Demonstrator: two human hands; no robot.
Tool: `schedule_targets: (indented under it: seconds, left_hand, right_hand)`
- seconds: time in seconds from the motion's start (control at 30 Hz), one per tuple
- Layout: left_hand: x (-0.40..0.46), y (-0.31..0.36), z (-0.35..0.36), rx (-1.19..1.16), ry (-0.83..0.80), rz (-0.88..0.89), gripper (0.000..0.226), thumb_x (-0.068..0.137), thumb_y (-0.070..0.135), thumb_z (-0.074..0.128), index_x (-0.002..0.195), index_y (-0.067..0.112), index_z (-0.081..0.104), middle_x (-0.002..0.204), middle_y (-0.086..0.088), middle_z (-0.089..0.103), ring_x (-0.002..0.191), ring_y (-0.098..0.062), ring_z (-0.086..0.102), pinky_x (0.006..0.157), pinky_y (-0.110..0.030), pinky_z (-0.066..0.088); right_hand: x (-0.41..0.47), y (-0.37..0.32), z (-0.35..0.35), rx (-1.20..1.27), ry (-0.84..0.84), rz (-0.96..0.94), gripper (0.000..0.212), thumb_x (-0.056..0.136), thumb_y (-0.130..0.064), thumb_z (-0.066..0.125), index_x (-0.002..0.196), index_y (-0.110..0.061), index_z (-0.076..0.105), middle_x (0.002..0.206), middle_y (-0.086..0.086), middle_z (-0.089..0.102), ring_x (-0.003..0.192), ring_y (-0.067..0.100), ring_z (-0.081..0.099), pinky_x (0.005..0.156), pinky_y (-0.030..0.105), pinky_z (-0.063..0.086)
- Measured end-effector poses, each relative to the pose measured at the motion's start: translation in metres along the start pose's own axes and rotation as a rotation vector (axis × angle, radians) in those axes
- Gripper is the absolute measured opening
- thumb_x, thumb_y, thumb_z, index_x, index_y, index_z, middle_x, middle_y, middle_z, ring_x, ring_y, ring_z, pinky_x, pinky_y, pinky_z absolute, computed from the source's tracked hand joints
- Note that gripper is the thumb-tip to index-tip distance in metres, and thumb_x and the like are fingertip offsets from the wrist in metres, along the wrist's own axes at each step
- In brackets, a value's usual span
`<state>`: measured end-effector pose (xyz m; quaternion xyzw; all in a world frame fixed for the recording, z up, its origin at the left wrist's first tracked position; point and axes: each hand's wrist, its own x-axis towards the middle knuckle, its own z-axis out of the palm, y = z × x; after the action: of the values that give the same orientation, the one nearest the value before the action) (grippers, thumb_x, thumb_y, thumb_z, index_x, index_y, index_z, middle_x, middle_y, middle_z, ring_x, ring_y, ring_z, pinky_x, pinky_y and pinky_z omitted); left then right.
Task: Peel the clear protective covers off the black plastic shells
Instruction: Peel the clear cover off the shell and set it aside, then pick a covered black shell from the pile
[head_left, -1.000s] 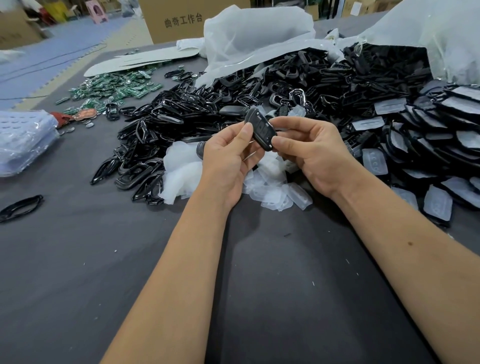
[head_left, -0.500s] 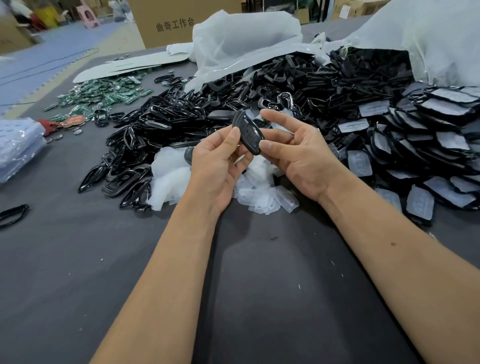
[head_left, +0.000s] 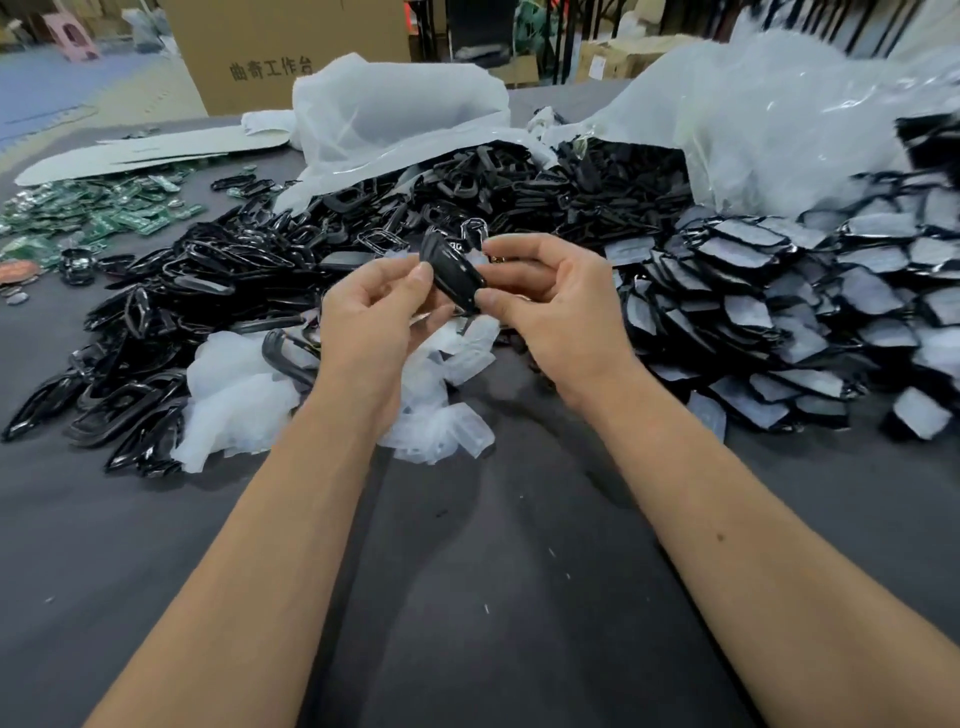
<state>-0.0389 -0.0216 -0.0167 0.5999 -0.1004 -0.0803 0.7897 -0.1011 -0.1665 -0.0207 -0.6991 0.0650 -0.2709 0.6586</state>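
Note:
A black plastic shell (head_left: 453, 270) is held up between both hands above the dark table (head_left: 467, 597). My left hand (head_left: 376, 317) pinches its left edge with thumb and fingers. My right hand (head_left: 556, 301) pinches its right side, thumb at the lower corner. Whether a clear cover still clings to it is hard to tell. Under the hands lies a heap of peeled clear covers (head_left: 436, 415). A pile of shells with whitish covers on them (head_left: 789, 312) spreads to the right.
A big pile of glossy black frames (head_left: 182, 312) fills the left and back. Green circuit boards (head_left: 104, 218) lie far left. White plastic bags (head_left: 395, 119) (head_left: 769, 119) and a cardboard box (head_left: 280, 52) stand behind.
The right hand's fingers have curled in around the shell. The shell has tilted slightly between the hands. The camera view has shifted a little.

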Motion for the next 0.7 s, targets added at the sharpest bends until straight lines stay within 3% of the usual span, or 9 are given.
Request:
schedule_targets:
  seconds: [0.1, 0.2, 0.33, 0.43, 0.57, 0.7]
  left_hand:
    - [0.008, 0.002, 0.040, -0.027, -0.021, 0.003, 0.014, 0.106, 0.018, 0.058, 0.115, 0.010, 0.066, 0.108, -0.016, 0.069, 0.092, -0.021, 0.066, 0.078, -0.031, 0.061]
    - [0.012, -0.002, 0.090, 0.127, -0.161, 0.079, 0.022, 0.107, 0.029, 0.055, 0.122, 0.018, 0.066, 0.121, -0.006, 0.070, 0.106, -0.016, 0.065, 0.084, -0.035, 0.063]
    - [0.008, -0.006, 0.155, 0.208, -0.282, 0.069, 0.026, 0.108, 0.035, 0.051, 0.114, 0.016, 0.067, 0.111, -0.004, 0.069, 0.103, -0.020, 0.067, 0.089, -0.046, 0.062]
    - [0.001, -0.017, 0.187, 0.197, -0.229, 0.037, 0.029, 0.107, 0.036, 0.052, 0.111, 0.011, 0.066, 0.108, -0.010, 0.069, 0.102, -0.027, 0.069, 0.088, -0.051, 0.061]
    - [-0.007, -0.030, 0.198, 0.229, -0.135, 0.096, 0.024, 0.106, 0.030, 0.053, 0.100, 0.012, 0.068, 0.097, -0.007, 0.071, 0.096, -0.028, 0.070, 0.089, -0.054, 0.058]
    - [-0.001, -0.034, 0.180, 0.322, -0.142, 0.108, 0.025, 0.106, 0.026, 0.053, 0.094, 0.010, 0.068, 0.090, -0.007, 0.071, 0.089, -0.031, 0.071, 0.086, -0.051, 0.059]
  right_hand:
    - [0.012, -0.020, -0.033, -0.389, 0.181, -0.131, 0.035, 0.080, 0.005, 0.081, 0.108, -0.012, 0.073, 0.093, -0.002, 0.080, 0.088, 0.003, 0.076, 0.084, 0.023, 0.061]
    - [0.020, -0.039, -0.071, -0.691, 0.351, -0.228, 0.031, 0.081, 0.003, 0.078, 0.107, -0.013, 0.075, 0.091, -0.004, 0.077, 0.086, 0.002, 0.073, 0.082, 0.018, 0.060]
    - [0.021, -0.052, -0.121, -0.955, 0.480, -0.231, 0.034, 0.084, 0.008, 0.066, 0.111, -0.011, 0.074, 0.097, 0.003, 0.076, 0.089, 0.016, 0.072, 0.086, 0.031, 0.060]
    - [0.020, -0.053, -0.145, -1.112, 0.455, -0.201, 0.040, 0.086, 0.013, 0.056, 0.117, -0.006, 0.072, 0.102, 0.012, 0.076, 0.093, 0.026, 0.072, 0.087, 0.040, 0.059]
    - [0.027, -0.054, -0.158, -1.221, 0.296, -0.079, 0.037, 0.089, 0.009, 0.052, 0.112, -0.008, 0.075, 0.101, 0.015, 0.074, 0.098, 0.031, 0.070, 0.093, 0.039, 0.058]
    - [0.032, -0.060, -0.159, -1.232, 0.295, -0.043, 0.038, 0.091, 0.006, 0.052, 0.113, -0.013, 0.077, 0.107, 0.015, 0.074, 0.105, 0.030, 0.069, 0.099, 0.037, 0.056]
